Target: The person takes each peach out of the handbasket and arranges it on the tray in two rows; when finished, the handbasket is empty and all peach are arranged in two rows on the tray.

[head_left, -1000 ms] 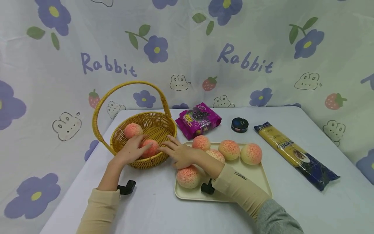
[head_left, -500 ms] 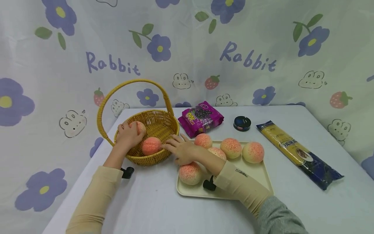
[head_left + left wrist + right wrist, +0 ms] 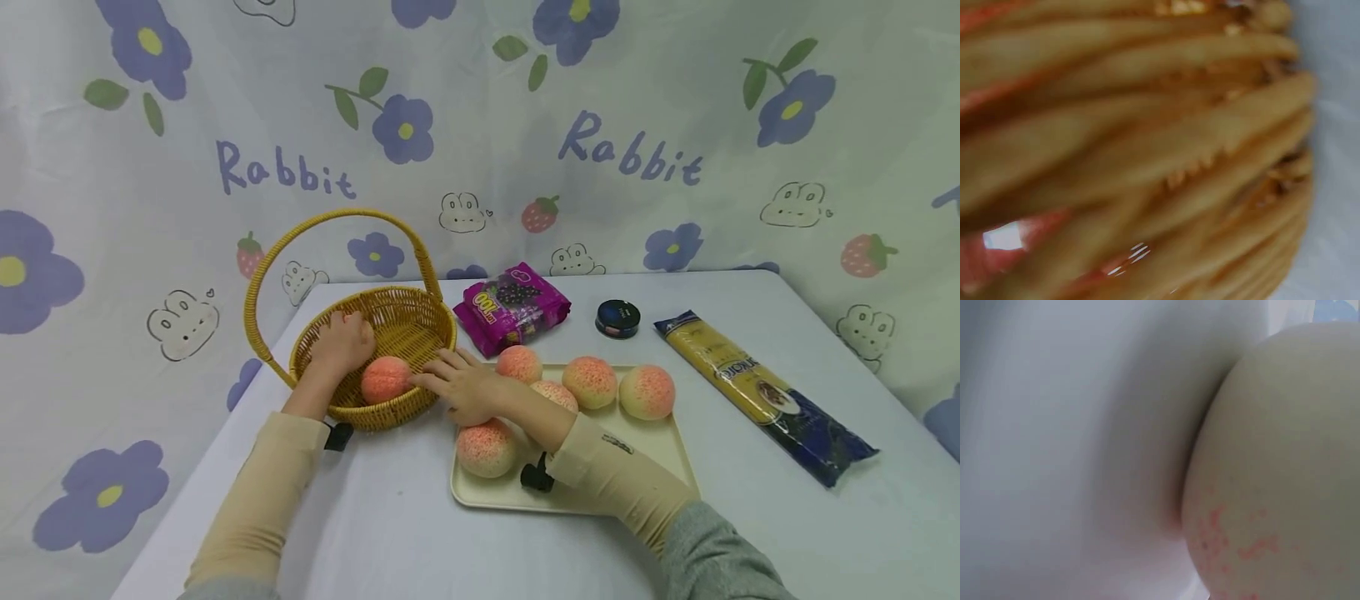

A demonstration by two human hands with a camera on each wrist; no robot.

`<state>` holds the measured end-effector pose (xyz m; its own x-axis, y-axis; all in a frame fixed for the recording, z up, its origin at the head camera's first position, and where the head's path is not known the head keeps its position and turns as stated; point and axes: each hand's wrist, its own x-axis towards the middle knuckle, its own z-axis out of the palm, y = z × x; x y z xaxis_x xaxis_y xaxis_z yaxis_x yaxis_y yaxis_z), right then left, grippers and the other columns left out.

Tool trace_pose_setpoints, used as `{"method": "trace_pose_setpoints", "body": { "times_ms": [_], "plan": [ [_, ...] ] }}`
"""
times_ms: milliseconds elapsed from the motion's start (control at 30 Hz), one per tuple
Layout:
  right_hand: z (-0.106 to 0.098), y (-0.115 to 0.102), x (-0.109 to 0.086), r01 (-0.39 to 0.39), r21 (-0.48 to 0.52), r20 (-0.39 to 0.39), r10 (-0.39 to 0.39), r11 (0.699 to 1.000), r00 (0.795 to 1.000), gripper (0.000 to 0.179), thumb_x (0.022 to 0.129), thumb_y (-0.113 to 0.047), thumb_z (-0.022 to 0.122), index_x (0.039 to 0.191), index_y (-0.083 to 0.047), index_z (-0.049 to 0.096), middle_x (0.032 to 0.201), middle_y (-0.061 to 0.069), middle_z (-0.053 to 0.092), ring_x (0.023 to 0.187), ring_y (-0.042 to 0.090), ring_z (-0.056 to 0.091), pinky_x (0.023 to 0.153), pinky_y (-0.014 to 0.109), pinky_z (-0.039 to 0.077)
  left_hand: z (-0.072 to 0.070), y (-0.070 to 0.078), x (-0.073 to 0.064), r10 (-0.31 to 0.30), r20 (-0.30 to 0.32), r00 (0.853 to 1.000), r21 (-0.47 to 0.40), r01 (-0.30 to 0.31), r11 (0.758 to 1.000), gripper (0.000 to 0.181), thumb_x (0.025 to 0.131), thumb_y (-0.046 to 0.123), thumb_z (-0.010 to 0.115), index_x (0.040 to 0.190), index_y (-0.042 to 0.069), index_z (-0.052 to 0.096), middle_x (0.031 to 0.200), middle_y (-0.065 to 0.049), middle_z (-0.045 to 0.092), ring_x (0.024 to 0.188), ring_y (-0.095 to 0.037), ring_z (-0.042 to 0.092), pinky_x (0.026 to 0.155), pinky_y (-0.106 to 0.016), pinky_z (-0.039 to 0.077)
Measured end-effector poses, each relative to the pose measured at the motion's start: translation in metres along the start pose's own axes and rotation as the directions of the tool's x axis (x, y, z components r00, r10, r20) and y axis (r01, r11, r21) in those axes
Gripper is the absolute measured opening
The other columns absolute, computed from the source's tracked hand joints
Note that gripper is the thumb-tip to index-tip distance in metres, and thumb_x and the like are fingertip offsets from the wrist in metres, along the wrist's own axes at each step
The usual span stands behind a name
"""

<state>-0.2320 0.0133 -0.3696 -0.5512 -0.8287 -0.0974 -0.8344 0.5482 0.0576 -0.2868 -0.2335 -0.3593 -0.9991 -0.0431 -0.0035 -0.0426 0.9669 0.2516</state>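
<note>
"Basket [image 3: 390,412] first, please: where is it, and what lies inside?"

"It stands on the left part of the counter [image 3: 375,533], with its tall handle [image 3: 333,215] arching above. Two peach-like balls are in it: the far ball [image 3: 367,332] at the left side, mostly hidden by the left hand [image 3: 341,342], and the near ball [image 3: 386,381] by the front rim."

"And the fingers, how are they?"

"The left fingers are bent around the far ball, so they grasp it. The right hand [image 3: 467,389] grasps nothing: its fingers are spread and rather straight, extended to the basket rim. Their tips are just beside the near ball (if they touch it, I cannot tell)."

"What stands in the way?"

"Firstly, the basket wall: in the left wrist view, woven cane covers almost everything, with some red in the gaps. Secondly, the right forearm [image 3: 536,414], which lies across above the tray [image 3: 647,439] and hides part of the middle ball [image 3: 557,393]. The front ball [image 3: 486,450] is just below the right hand."

"Are there more things around?"

"Yes. Three other balls [image 3: 589,382] sit along the tray's far side. Beyond them are a purple packet [image 3: 513,308] and a round black case [image 3: 617,319]. To the right, a long yellow-and-blue packet [image 3: 765,396] lies obliquely."
</note>
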Motion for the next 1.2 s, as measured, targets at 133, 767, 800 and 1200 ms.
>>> {"method": "trace_pose_setpoints", "body": {
  "times_ms": [133, 767, 800, 1200],
  "plan": [
    [0.002, -0.001, 0.001, -0.004, 0.007, 0.001, 0.004, 1.000, 1.000, 0.072, 0.087, -0.027, 0.057, 0.145, -0.028, 0.015, 0.146, 0.001, 0.022, 0.137, 0.027, 0.008, 0.109, 0.048, 0.009, -0.004, 0.000, 0.000, 0.005, 0.059, 0.998, -0.032, -0.003, 0.999, 0.050, 0.094, 0.025, 0.023, 0.138, 0.002, 0.029, 0.137, -0.036, 0.014, 0.115, -0.064, 0.022, 0.086, -0.070, 0.027],
    [0.002, 0.000, 0.001, 0.011, 0.018, 0.000, -0.011, 1.000, 1.000, 0.069, 0.087, -0.025, 0.057, 0.145, -0.025, 0.019, 0.146, 0.001, 0.020, 0.136, 0.025, 0.006, 0.109, 0.048, 0.010, 0.013, 0.038, -0.006, 0.395, 0.251, 0.884, -0.380, -0.285, 0.880, 0.064, 0.095, 0.044, 0.040, 0.142, 0.003, 0.025, 0.134, -0.025, 0.040, 0.122, -0.042, 0.038, 0.097, -0.055, 0.031],
    [0.002, -0.001, 0.001, 0.010, 0.020, 0.004, -0.010, 1.000, 1.000, 0.069, 0.087, -0.025, 0.057, 0.145, -0.025, 0.019, 0.147, 0.001, 0.020, 0.136, 0.025, 0.006, 0.109, 0.048, 0.009, 0.012, 0.038, -0.008, 0.401, 0.252, 0.881, -0.378, -0.291, 0.879, 0.063, 0.095, 0.044, 0.040, 0.142, 0.003, 0.025, 0.133, -0.025, 0.041, 0.121, -0.042, 0.039, 0.097, -0.055, 0.032],
    [-0.001, 0.002, 0.001, 0.005, 0.053, 0.033, -0.006, 0.999, 0.999, 0.070, 0.088, -0.026, 0.056, 0.146, -0.027, 0.015, 0.150, 0.000, 0.014, 0.138, 0.025, -0.001, 0.109, 0.048, 0.005, 0.002, 0.031, -0.032, 0.374, 0.221, 0.901, -0.307, -0.300, 0.903, 0.070, 0.094, 0.049, 0.041, 0.143, 0.003, 0.021, 0.132, -0.025, 0.043, 0.119, -0.041, 0.041, 0.096, -0.055, 0.034]
  ]
}}
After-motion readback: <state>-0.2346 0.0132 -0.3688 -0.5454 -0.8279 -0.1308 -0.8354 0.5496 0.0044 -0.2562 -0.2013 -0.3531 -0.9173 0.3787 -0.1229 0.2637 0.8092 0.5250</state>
